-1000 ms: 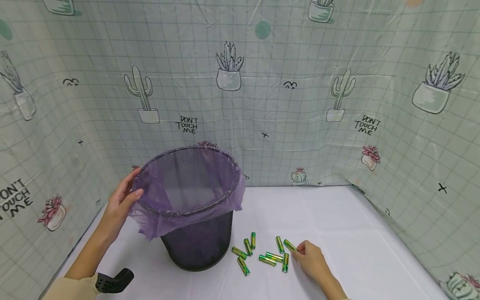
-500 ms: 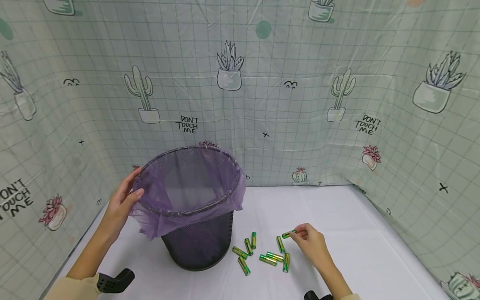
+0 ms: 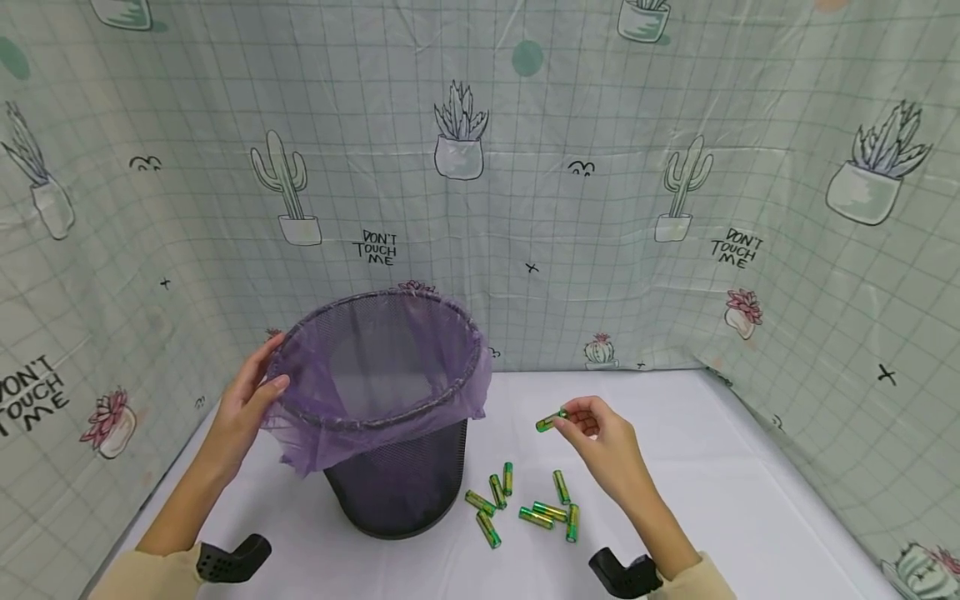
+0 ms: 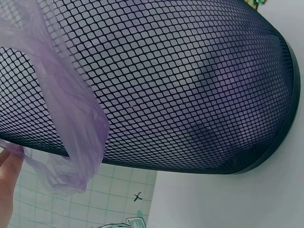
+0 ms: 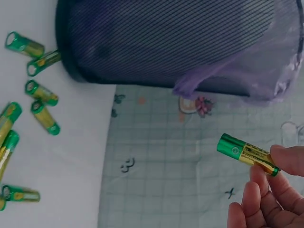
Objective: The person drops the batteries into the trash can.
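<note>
My left hand (image 3: 242, 407) grips the mesh wastebasket (image 3: 408, 479) as my right hand (image 3: 606, 443) pinches a green-and-gold battery (image 5: 246, 154) that could drop should the pinch slacken.

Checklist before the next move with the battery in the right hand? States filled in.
1. Grip: ok; the right hand pinches one battery.
2. Raised off the table: ok.
3. Bin steadied: ok; the left hand holds its rim.
4. Liner folded over near rim: ok.
5. Battery over the bin: not ok; it is off to the right.
6. Bin bottom free of objects: cannot tell; not clearly visible.
</note>
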Tool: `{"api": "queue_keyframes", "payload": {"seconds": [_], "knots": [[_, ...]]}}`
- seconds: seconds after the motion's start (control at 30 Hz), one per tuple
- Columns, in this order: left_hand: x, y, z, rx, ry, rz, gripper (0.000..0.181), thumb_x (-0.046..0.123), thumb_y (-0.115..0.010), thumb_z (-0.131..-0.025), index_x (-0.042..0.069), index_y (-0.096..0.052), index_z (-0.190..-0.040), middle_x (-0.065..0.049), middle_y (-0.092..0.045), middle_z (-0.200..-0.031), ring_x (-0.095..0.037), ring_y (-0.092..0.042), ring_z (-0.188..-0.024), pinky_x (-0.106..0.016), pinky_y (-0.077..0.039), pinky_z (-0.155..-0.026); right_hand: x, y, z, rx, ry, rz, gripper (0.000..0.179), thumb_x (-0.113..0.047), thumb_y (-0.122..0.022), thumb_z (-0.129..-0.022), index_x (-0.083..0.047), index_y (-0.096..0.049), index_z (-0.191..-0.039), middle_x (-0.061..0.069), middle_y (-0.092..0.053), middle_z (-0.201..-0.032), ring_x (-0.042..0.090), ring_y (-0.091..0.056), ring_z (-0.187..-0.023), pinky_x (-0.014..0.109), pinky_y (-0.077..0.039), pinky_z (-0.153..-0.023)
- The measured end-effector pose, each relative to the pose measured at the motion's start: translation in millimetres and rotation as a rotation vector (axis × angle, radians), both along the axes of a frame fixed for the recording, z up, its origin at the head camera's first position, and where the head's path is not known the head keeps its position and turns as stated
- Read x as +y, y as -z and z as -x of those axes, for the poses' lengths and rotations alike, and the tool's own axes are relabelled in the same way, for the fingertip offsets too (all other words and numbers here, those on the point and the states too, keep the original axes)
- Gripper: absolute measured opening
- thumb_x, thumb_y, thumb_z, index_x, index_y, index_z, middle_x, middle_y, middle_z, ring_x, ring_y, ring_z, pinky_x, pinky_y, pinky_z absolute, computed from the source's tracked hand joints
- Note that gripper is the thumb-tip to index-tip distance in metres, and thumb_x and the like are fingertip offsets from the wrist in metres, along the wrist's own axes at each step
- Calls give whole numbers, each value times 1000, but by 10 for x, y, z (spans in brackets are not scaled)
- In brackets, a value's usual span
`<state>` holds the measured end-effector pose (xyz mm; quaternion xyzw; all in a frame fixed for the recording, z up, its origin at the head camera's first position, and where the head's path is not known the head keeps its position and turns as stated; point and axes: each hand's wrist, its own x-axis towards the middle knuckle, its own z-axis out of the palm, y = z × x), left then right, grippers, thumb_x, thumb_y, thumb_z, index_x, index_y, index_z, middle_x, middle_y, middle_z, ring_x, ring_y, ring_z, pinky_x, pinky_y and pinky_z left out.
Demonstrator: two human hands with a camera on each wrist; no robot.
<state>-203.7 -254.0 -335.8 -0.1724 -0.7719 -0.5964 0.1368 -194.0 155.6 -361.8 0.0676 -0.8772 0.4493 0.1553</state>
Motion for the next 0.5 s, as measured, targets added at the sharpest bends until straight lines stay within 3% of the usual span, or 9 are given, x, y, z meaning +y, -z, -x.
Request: {"api": "queue_keyframes", "payload": {"seconds": [0.37,0.5], "knots": [[12,3,-8,-5,-5,-10,55,11,-39,-97,18,-22,-149,-5,-4,-158,-24,1,-145,-2,-26,-94,-452,-624,-88,157,-163,65,21,-20,-65,-87,-9,-61,-105,2,-64,-93,13,-57,-86,26,-47,-77],[16,-5,-15,2,-17,3,55,11,-39,-97,18,-22,-149,-6,-5,-158,-25,0,-145,-2,-25,-94,-632,-773,-108,262,-227,78,20,-16,-65,-86,-9,-62,-104,1,-64,-92,12,-57,-85,29,-46,-76]]}}
